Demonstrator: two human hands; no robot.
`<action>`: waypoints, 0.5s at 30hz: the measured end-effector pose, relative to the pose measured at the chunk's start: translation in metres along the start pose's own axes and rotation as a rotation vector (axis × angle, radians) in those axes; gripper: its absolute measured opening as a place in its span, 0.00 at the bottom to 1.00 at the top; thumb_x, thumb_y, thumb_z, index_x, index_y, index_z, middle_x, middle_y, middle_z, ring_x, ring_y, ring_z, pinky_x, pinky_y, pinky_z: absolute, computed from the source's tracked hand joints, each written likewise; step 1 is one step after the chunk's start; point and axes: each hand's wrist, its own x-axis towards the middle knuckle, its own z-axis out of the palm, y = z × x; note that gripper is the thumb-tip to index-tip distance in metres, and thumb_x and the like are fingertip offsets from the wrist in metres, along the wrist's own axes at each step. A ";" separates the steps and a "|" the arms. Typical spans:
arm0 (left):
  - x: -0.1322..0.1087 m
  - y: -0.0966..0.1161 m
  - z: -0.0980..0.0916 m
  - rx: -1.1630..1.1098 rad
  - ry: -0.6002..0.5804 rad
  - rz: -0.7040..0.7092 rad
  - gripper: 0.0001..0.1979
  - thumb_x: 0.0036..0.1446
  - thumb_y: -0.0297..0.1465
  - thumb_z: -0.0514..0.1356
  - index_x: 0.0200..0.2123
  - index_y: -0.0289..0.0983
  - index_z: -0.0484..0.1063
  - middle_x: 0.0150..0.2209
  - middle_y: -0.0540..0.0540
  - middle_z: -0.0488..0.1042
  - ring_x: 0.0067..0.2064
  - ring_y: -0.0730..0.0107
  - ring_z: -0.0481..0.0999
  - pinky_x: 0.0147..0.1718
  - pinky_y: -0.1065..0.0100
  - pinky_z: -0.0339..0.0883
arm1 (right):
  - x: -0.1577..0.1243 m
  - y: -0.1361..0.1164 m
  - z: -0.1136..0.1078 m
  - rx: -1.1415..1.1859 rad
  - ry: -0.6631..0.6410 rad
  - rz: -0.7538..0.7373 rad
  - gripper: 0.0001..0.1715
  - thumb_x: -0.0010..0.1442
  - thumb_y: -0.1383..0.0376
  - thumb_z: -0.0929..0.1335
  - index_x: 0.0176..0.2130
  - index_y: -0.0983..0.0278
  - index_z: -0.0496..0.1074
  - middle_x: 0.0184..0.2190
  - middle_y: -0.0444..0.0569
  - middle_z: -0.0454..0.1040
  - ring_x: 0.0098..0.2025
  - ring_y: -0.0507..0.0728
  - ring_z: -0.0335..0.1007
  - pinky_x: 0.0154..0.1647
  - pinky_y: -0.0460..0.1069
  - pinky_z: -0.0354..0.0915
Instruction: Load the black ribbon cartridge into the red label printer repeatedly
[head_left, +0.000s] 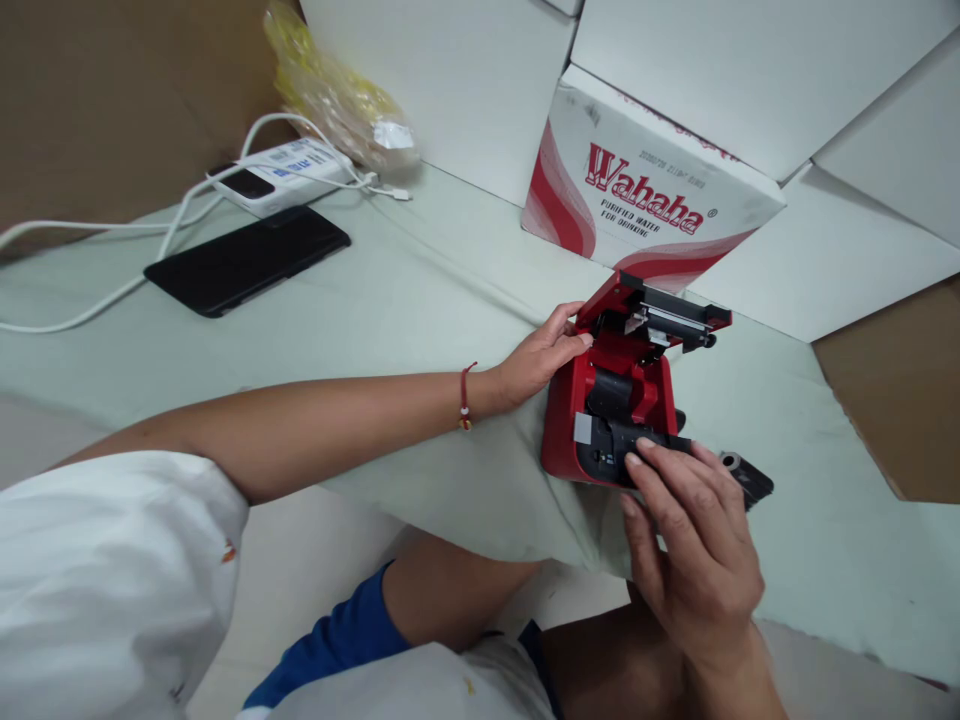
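A small red thermal printer (611, 400) sits at the table edge with its hinged lid (652, 310) standing open, showing black rollers and metal parts. My left hand (541, 355) grips its left side, with the fingers reaching the lid's base. My right hand (690, 545) holds a long black bar-shaped part (652, 445) across the printer's front. One end of the bar, with a metal tip (742, 475), sticks out to the right past my fingers. My fingers hide the middle of that bar.
A black smartphone (247, 258) lies on the pale green cloth (420, 270), near a white power bank (277, 175) with white cables. Behind are a yellow plastic bag (337, 100), a Wahaha water carton (645, 180), and white boxes.
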 end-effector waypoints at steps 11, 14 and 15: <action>0.001 -0.005 -0.002 0.028 -0.003 0.016 0.27 0.65 0.46 0.60 0.61 0.41 0.61 0.51 0.43 0.74 0.54 0.60 0.72 0.57 0.57 0.65 | -0.007 0.005 -0.007 -0.105 0.021 -0.022 0.25 0.54 0.77 0.78 0.52 0.70 0.78 0.49 0.62 0.81 0.48 0.66 0.76 0.48 0.64 0.75; 0.001 -0.005 -0.003 0.045 0.002 0.005 0.28 0.65 0.47 0.60 0.62 0.41 0.60 0.48 0.44 0.74 0.53 0.59 0.73 0.57 0.57 0.66 | -0.009 0.004 -0.005 -0.129 0.038 -0.026 0.27 0.54 0.77 0.78 0.53 0.69 0.78 0.45 0.58 0.82 0.45 0.63 0.77 0.47 0.60 0.76; 0.000 -0.005 -0.003 0.049 0.004 0.002 0.28 0.65 0.47 0.60 0.62 0.41 0.60 0.48 0.44 0.74 0.54 0.59 0.73 0.57 0.57 0.65 | -0.010 0.004 -0.004 -0.132 0.046 -0.031 0.28 0.54 0.77 0.78 0.54 0.69 0.77 0.44 0.57 0.82 0.45 0.62 0.78 0.48 0.59 0.76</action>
